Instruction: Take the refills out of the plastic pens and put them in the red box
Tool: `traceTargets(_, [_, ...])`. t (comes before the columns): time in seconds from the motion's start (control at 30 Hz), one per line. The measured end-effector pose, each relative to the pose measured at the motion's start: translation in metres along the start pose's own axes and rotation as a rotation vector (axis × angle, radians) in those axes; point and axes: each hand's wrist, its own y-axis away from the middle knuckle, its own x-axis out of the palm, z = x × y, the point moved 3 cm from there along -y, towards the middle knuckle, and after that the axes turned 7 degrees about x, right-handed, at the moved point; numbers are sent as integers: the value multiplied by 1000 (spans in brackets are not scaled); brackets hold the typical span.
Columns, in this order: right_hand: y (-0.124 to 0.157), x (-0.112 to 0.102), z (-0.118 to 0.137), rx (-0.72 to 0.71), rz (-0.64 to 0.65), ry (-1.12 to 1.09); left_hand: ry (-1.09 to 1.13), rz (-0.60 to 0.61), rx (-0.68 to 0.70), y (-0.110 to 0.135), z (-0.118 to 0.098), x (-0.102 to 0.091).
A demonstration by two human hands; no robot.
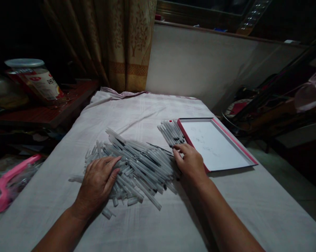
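A large heap of clear plastic pen barrels and caps (137,161) lies on a white cloth-covered table (152,217). My left hand (98,182) rests flat on the heap's left side, fingers stretched out. My right hand (191,162) sits on the heap's right edge, fingers curled down onto the pens. A smaller tidy bunch of pens (171,133) lies just beyond my right hand, beside a shallow white tray with a red rim (237,143).
A dark wooden side table (42,112) at the left holds a plastic jar with a white lid (34,80). A pink plastic object (5,185) lies at the lower left. A curtain (126,42) and wall stand behind; clutter fills the right.
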Motion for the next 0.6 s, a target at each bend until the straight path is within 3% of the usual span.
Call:
traceTargets(0.17, [-31,6,-6,146,235,367,15,-63,-15,1,0,-5])
traceTargets(0.37, [-39,15,-2,183,329,443,27,-66,-5,2,1,-4])
traceTargets(0.5, [-35,2,-7,224,219,336,35,-61,-2,2,-1,-5])
traceTargets(0.6, [-16,-15,0,151,36,-31,42,-82,18,0,-7,-7])
